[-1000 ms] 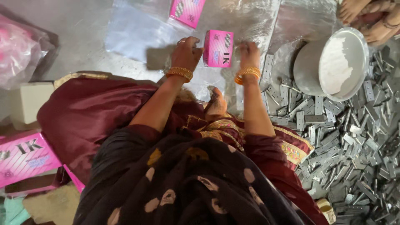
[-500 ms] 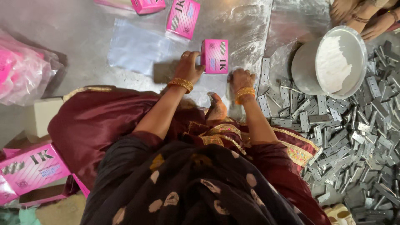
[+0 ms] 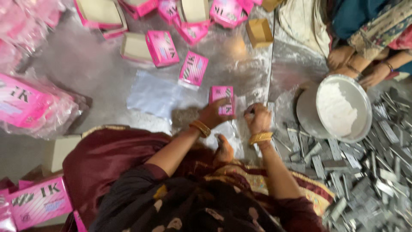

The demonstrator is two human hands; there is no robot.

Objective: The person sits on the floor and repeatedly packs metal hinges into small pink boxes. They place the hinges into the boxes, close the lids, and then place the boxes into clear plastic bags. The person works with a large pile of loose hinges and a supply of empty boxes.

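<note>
My left hand (image 3: 213, 115) grips a small pink box (image 3: 222, 97) and holds it just above the grey floor in front of me. My right hand (image 3: 257, 118) is curled into a loose fist right beside the box; what it holds, if anything, is hidden by the fingers. Both wrists carry gold bangles. A heap of small grey metal pieces (image 3: 365, 180) lies at my right. My foot (image 3: 224, 149) shows between my arms.
A round metal bowl of white powder (image 3: 341, 107) stands to the right, with another person's hands (image 3: 360, 68) behind it. Several pink boxes (image 3: 193, 68) and open cartons lie ahead. A clear plastic sheet (image 3: 152, 94) and bagged pink packs (image 3: 25, 107) lie left.
The view has tilted up, showing more pink boxes ahead. My right hand has drawn back from beside the box and curled into a fist. My left hand still holds the box.
</note>
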